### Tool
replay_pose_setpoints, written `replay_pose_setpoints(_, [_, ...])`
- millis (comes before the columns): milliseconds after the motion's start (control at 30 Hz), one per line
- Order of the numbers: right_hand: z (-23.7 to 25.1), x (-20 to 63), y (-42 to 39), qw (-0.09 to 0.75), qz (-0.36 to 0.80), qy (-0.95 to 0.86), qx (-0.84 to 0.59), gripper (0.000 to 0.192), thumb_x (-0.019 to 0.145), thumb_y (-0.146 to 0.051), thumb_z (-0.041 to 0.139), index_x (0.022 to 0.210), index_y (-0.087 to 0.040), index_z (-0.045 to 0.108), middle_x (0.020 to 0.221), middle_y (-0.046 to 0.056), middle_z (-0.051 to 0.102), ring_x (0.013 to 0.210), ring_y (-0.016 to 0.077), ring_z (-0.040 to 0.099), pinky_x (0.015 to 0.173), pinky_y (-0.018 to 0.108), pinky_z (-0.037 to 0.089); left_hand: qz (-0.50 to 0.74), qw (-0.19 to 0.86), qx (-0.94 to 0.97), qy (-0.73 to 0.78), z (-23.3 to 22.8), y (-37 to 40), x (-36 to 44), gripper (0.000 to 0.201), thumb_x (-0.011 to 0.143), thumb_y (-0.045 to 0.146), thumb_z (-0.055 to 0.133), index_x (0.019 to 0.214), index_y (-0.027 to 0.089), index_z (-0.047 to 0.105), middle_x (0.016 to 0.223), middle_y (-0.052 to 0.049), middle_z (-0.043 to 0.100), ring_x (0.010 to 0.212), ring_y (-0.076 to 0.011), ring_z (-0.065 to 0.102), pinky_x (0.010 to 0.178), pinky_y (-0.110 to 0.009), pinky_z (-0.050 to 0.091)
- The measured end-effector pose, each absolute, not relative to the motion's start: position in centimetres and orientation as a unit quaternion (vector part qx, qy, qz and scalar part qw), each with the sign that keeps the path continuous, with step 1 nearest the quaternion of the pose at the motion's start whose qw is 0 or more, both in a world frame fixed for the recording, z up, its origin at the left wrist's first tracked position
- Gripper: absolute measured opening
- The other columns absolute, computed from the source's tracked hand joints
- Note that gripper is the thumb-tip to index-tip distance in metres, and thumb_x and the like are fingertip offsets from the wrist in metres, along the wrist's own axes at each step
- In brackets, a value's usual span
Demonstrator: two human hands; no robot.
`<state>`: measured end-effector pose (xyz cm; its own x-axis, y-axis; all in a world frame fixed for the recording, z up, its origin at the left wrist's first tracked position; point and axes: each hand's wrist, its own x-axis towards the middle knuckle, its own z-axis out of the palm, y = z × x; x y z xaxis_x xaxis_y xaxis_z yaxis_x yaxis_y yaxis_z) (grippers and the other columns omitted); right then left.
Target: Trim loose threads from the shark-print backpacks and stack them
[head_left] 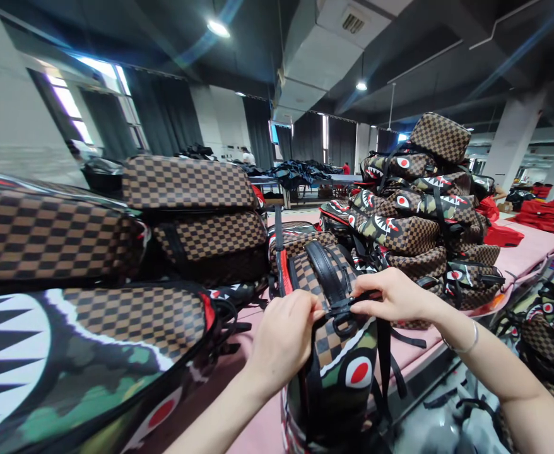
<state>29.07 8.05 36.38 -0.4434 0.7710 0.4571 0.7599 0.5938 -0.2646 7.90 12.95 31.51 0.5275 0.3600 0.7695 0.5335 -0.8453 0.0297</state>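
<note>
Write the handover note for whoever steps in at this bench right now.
Left hand: closed on the top of the backpack, beside its black handle.
Right hand: pinching the strap at the base of that handle.
Backpack stands upright at the near edge of the pink table.
Done: stacks of like backpacks lie left and right.
Left: the one in hand is not yet stacked.

Around me, a large workshop hall: dark ceiling (pixel 447 38) with round lamps (pixel 218 28) and a pale air duct (pixel 324 44). Bright windows (pixel 69 101) with dark curtains (pixel 163 113) line the far wall; a white column (pixel 511 139) rises beside the pink table (pixel 532 249).
</note>
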Motion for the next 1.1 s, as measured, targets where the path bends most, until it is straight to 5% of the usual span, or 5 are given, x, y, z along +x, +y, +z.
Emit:
replay_pose_setpoints(500, [39.9, 29.3, 10.6, 0.145, 0.035, -0.93, -0.335, 0.017, 0.082, -0.033, 0.057, 0.083, -0.019, 0.066, 0.074, -0.002, 0.066, 0.065, 0.0115, 0.059, 0.061, 0.018, 0.038, -0.399, 0.108, -0.869, -0.271, 31.3, 13.0, 7.9, 0.017, 0.084, 0.011, 0.037, 0.072, 0.02, 0.045, 0.069, -0.003, 0.057, 0.06, -0.0171, 0.05, 0.058, -0.029, 0.034])
replay_pose_setpoints(1100, [39.7, 30.0, 11.8, 0.144, 0.069, -0.936, -0.313, 0.02, 0.081, -0.032, 0.06, 0.084, -0.013, 0.065, 0.075, 0.001, 0.065, 0.065, 0.0098, 0.057, 0.059, 0.017, 0.038, -0.413, 0.11, -0.867, -0.256, 31.1, 13.3, 7.9, 0.018, 0.086, 0.01, 0.035, 0.072, 0.019, 0.042, 0.066, -0.002, 0.054, 0.058, -0.0161, 0.048, 0.057, -0.029, 0.033])
